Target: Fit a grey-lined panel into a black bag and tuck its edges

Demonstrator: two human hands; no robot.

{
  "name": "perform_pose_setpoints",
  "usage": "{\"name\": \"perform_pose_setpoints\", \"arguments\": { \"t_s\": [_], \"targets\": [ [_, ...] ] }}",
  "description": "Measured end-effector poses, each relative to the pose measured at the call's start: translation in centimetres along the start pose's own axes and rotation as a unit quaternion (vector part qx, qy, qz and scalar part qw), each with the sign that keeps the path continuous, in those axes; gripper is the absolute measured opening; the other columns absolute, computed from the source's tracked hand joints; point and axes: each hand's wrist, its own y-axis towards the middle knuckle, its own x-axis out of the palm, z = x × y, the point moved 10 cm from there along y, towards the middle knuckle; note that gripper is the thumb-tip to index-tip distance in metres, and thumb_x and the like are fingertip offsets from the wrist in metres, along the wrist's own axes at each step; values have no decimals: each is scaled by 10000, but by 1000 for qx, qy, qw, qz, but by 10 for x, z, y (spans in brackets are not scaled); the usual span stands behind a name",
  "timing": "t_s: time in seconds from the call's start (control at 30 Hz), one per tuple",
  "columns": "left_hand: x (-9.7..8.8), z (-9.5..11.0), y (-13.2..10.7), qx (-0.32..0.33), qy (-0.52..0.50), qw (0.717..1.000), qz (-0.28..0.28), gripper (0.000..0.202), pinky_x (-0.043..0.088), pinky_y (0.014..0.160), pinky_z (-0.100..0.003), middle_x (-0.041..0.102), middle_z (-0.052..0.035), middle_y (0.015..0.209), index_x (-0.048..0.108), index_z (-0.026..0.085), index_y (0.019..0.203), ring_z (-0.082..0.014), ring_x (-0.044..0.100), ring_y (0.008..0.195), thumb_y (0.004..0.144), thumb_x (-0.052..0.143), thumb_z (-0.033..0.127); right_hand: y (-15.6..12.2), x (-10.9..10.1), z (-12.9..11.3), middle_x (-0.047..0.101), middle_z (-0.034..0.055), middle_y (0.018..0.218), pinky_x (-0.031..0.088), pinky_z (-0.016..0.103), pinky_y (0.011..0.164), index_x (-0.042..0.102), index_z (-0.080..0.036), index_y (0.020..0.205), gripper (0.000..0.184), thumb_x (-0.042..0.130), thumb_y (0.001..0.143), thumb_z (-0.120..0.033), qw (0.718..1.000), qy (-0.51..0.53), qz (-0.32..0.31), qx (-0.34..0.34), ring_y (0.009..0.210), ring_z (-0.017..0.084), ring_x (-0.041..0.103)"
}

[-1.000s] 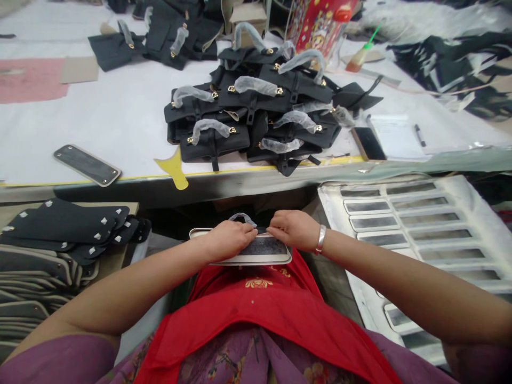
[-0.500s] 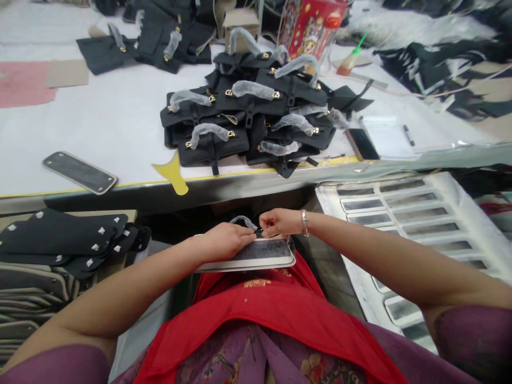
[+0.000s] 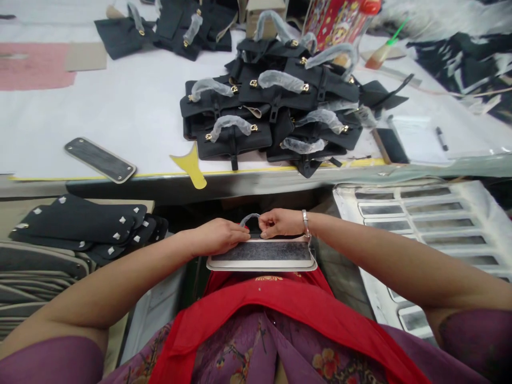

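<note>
In the head view, the bag (image 3: 264,252) lies on the lap, below the counter's (image 3: 140,106) near edge. Its handle (image 3: 248,216) stands at its far edge. I judge this piece as partly done, because both hands are busy there; the stacked panels (image 3: 80,221) suggest more pieces are left. The left hand (image 3: 224,236) lays its fingers close together over the bag's far edge. The right hand (image 3: 282,223) has curled fingers beside the handle; what they pinch, I cannot tell.
</note>
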Motion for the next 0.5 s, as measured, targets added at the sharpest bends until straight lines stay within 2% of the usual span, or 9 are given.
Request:
{"name": "perform_pose_setpoints", "arguments": {
  "t_s": [0.13, 0.3, 0.5],
  "targets": [
    [-1, -3, -12, -3, 22, 1000, -10, 263, 479, 852, -286, 647, -110, 1058, 621, 170, 1009, -201, 605, 983, 843, 418, 157, 15, 7, -8, 372, -72, 574, 264, 216, 528, 431, -158, 665, 302, 618, 691, -394, 1000, 0, -11, 4, 555, 73, 324],
    [-8, -7, -28, -14, 25, 1000, -1, 247, 479, 843, -245, 654, -80, 1024, 623, 190, 998, -169, 610, 954, 836, 438, 160, 38, 16, -22, 402, -69, 573, 281, 217, 540, 437, -159, 650, 274, 613, 667, -368, 1000, -2, -16, -1, 561, 76, 343],
    [-6, -8, -49, -14, 146, 989, -14, 276, 506, 784, -269, 625, -104, 1103, 588, 161, 1070, -196, 616, 954, 861, 410, 189, 69, 25, -41, 413, -68, 563, 269, 207, 518, 446, -161, 629, 214, 607, 651, -300, 998, -66, 1, -20, 554, 78, 351]
  ]
}}
